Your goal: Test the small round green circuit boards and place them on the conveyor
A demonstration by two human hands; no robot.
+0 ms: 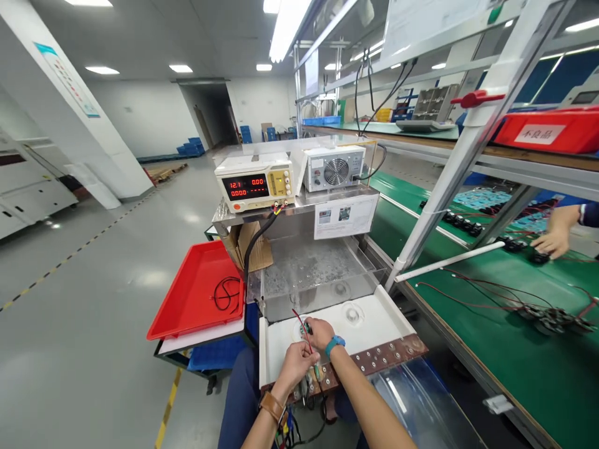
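Observation:
My left hand, brown watch strap on the wrist, pinches a thin red wire above the front edge of a white tray. The wire's free end sticks up past my fingers. Close beside it, my right hand, with a blue watch band, has its fingers closed on a small dark part low over the tray. My fingers cover most of that part, so its kind does not show. Along the tray's near edge runs a brown strip with several metal studs, and a green clip sits below my left fingers.
Behind the tray stands a clear water tank, below a power supply with red digits. A red bin holding a black cable is at left. On the green bench at right lie wired black parts; a co-worker's hand touches one.

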